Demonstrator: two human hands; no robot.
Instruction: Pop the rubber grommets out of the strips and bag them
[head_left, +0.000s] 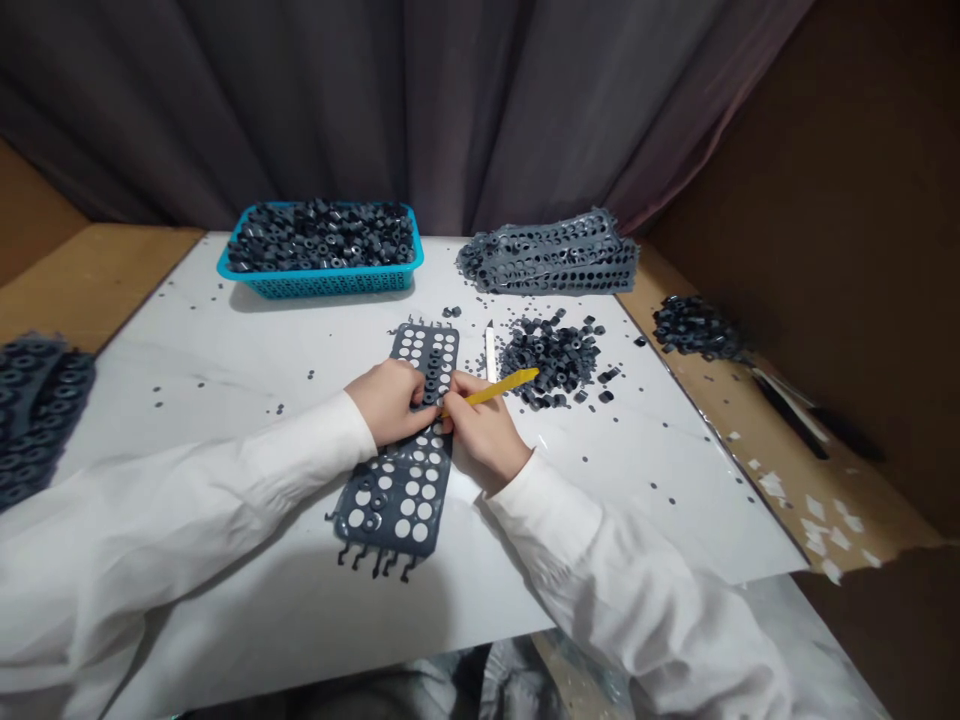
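A dark grey moulded sheet (401, 490) with many round holes lies on the white board in front of me. My left hand (390, 400) presses down on its middle, fingers curled over small grey ring parts still set in it. My right hand (484, 430) is closed around a yellow stick-like tool (499, 387), whose near tip touches the sheet beside my left fingers. A loose heap of small dark ring parts (551, 358) lies just right of the sheet.
A blue basket (319, 285) full of ring parts stands at the back. Emptied sheets (555, 262) are stacked back right, more sheets (34, 400) at the left edge. Another pile of parts (694, 328) and dark tools (799, 415) lie on the cardboard at right. A white blade (490, 352) lies by the sheet.
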